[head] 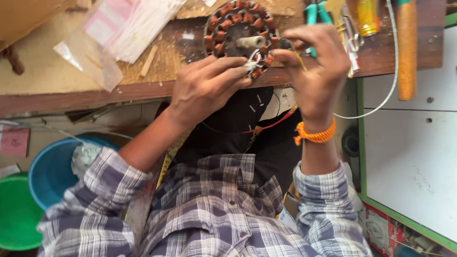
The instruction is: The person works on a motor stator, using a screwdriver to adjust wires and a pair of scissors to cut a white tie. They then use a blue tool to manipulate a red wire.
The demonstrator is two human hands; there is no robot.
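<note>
A round motor stator (240,35) with copper coils around its rim and a pale shaft in the middle lies on the wooden workbench (53,75). My left hand (205,85) pinches white wire ends at the stator's near edge. My right hand (314,66), with an orange thread band at the wrist, is closed on a thin wire at the stator's right side. Both hands meet at the bench's front edge.
A clear plastic bag of white sleeves (124,29) lies at the left of the stator. Teal-handled pliers (316,12), a yellow screwdriver (367,6) and a wooden-handled hammer (406,41) lie at the right. Blue (51,169) and green (9,213) tubs sit on the floor.
</note>
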